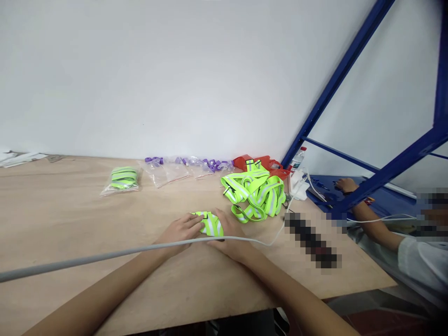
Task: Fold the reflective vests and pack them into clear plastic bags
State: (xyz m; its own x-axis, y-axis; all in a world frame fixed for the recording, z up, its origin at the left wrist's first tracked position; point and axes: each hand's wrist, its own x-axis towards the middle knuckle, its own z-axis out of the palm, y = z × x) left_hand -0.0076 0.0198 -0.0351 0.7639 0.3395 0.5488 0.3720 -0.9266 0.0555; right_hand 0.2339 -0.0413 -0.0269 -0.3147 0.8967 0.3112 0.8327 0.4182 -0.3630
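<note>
On the wooden table in front of me lies a folded neon-yellow reflective strap with silver stripes. My left hand holds its left side, the fingers laid over the top. Around its right edge is my right hand, with the thumb low near the table. Just beyond my right hand is a loose pile of reflective straps with small black buckles. A clear zip bag with a folded strap inside rests farther off to the left. A pale cable crosses in front of my hands.
Clear plastic bags and small purple items line the wall. Behind the pile are a red bag, a bottle and a white plug block. Blue frame bars rise at right, where another person's arm reaches.
</note>
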